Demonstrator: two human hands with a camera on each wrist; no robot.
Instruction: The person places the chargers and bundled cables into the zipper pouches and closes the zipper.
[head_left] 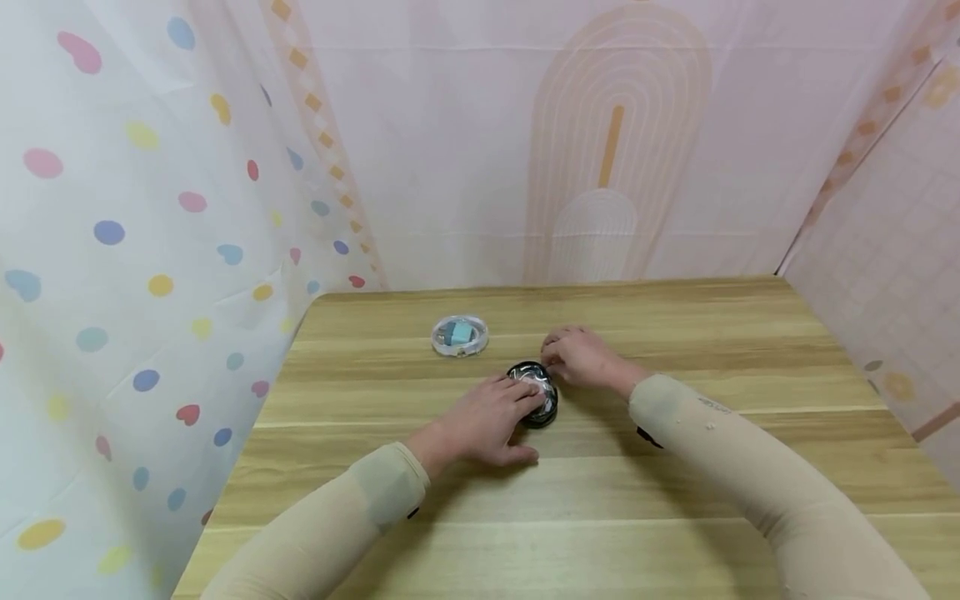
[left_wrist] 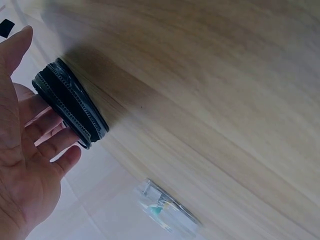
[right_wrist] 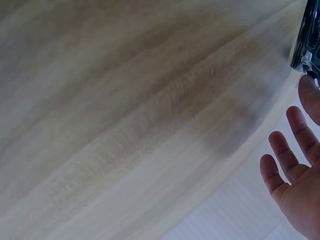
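A small round black zip case (head_left: 545, 409) with a clear top lies on the wooden table. My left hand (head_left: 487, 418) rests its fingers on the top of this case, with the thumb held apart on the near side. Seen from the left wrist, the case's side (left_wrist: 70, 102) shows two rows of zip teeth. My right hand (head_left: 585, 358) is at the far right edge of the case, its fingertips pinching what looks like the zip pull. In the right wrist view, the case (right_wrist: 308, 42) is cut off by the frame edge, and the pinch is partly hidden.
A clear round case (head_left: 437, 342) with a light blue item inside lies behind and left of the black case. The wooden table (head_left: 600, 517) meets a patterned curtain (head_left: 450, 167) at the back, and a dotted curtain (head_left: 150, 275) hangs on the left.
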